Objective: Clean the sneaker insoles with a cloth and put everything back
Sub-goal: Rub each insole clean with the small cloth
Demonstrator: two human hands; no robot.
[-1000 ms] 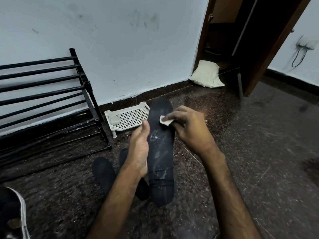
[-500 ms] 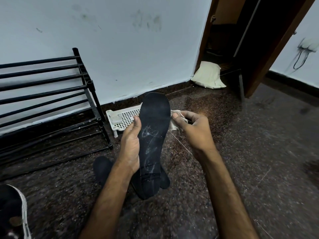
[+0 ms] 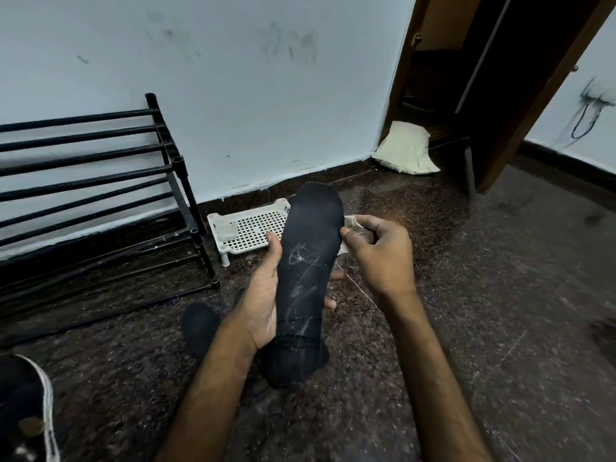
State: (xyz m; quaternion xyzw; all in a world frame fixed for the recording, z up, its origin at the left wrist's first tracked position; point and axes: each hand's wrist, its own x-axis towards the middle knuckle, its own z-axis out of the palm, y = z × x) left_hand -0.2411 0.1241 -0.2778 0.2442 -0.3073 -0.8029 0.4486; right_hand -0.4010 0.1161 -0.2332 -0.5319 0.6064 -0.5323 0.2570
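Head view. Cloth (image 3: 350,223) mostly hidden: only a pale crumpled bit shows between the insole's right edge and the right fingers. Left fingers (image 3: 330,303) pass behind the insole (image 3: 310,271); only their tips show at its right edge. Second insole (image 3: 199,325) lies on the floor (image 3: 483,311), partly covered by the left forearm and the held insole. Sneaker (image 3: 28,408) is cut off by the lower left corner. The insole's toe hides the right end of the tray (image 3: 251,226); a small object in the tray's left corner is too unclear to name. Rack (image 3: 100,195) runs off the left edge. Left hand (image 3: 263,295): palm toward the camera, thumb along the insole's left edge, fingers wrapped round the back, gripping the insole at mid-length, toe up and tilted slightly right, heel down above the floor. White scuff marks on its face. Right hand (image 3: 380,251): fingers curled, pinching the cloth just beside the insole's upper right edge, off its face. Against 1.0 s ago: the cloth was then pressed on the insole's face; it now sits at the edge, and the insole is raised higher.
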